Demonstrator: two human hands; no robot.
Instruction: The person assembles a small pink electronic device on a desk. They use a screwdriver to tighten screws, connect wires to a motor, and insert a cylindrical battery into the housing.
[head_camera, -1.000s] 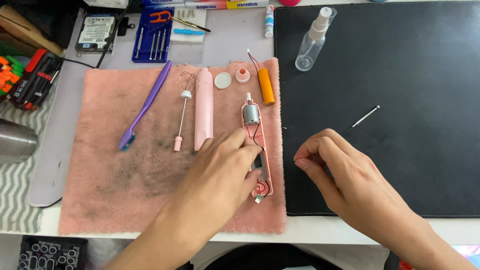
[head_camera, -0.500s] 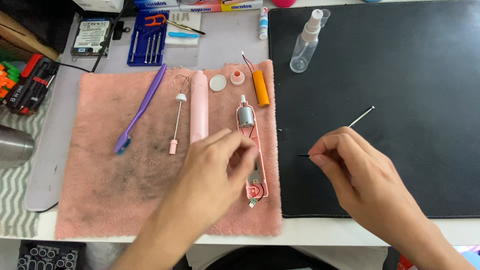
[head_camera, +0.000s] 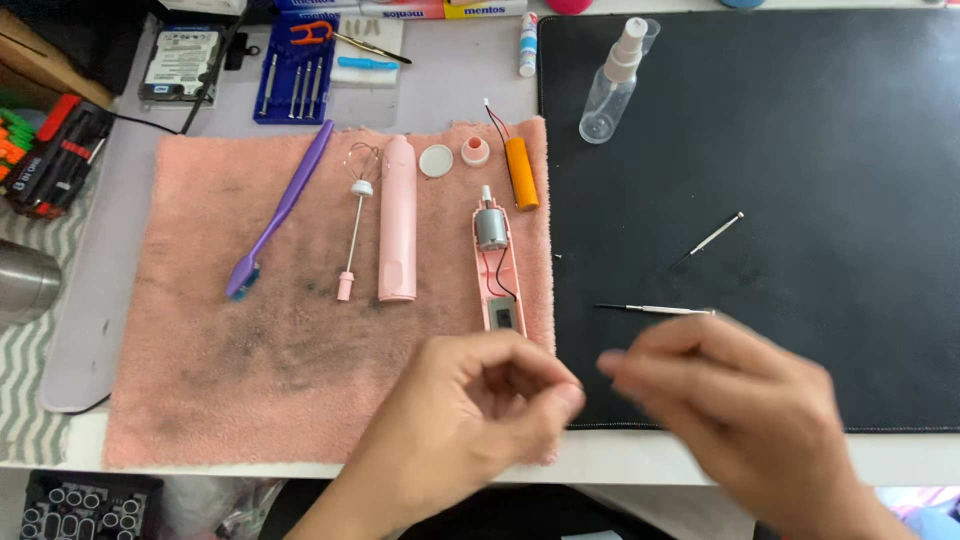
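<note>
Motor tray (head_camera: 497, 270), a narrow pink half-shell with a small silver motor at its top, thin red and black wires and a dark board at its foot, lies upright near the right edge of the pink towel (head_camera: 200, 350), just beyond the left hand.

Starting at the left of the towel, a purple toothbrush (head_camera: 280, 210) lies slanted. Next come a thin whisk rod (head_camera: 352, 235) and a closed pink casing (head_camera: 397, 220), then the tray. An orange battery (head_camera: 521, 172) sits just up and to the right of it. Right of the towel, a black mat (head_camera: 800, 150) covers the desk (head_camera: 450, 70). On it are a clear spray bottle (head_camera: 610, 85) and two thin metal pins, one slanted (head_camera: 712, 237) and one nearly level (head_camera: 650, 309).

The left hand (head_camera: 470, 420) hovers over the towel's lower edge. Its fingers are curled in, with thumb and forefinger tips close together. I cannot tell whether they pinch anything. The right hand (head_camera: 740, 420) is blurred and sits low over the mat, just short of the level pin. Its fingers look loosely bent, and what they hold, if anything, I cannot tell.

The tray looks light and stiff but delicate. The wires and their solder joints would likely tear if tugged. It seems best held by its long plastic side walls, below the motor and clear of the board. The level pin looks light, rigid and prone to rolling, so it would suit a pinch at mid-shaft.
</note>
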